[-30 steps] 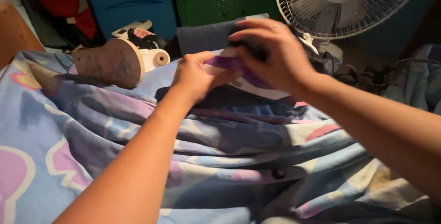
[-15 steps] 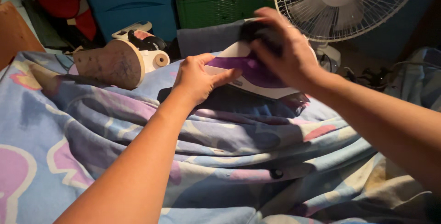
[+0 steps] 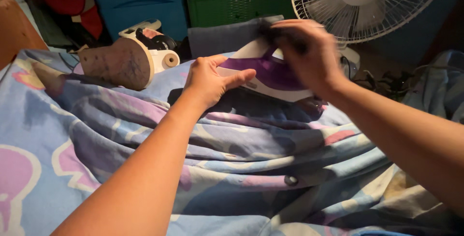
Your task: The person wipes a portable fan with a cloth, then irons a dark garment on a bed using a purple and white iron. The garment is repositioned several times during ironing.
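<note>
Crumpled pale-blue printed cotton sheet covers the whole work surface. Purple-and-white plastic steam iron sits on it, centre-back. Right hand blurred, fingers curled over the iron's top; grip tightness unclear. Left hand half open, thumb against the iron's side. Behind: white pedestal fan, green crate, second scorched-soled iron.

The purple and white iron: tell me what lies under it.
The iron rests on rumpled blue patterned fabric. Its soleplate and the cloth directly beneath are hidden; the right hand covers its handle.
</note>
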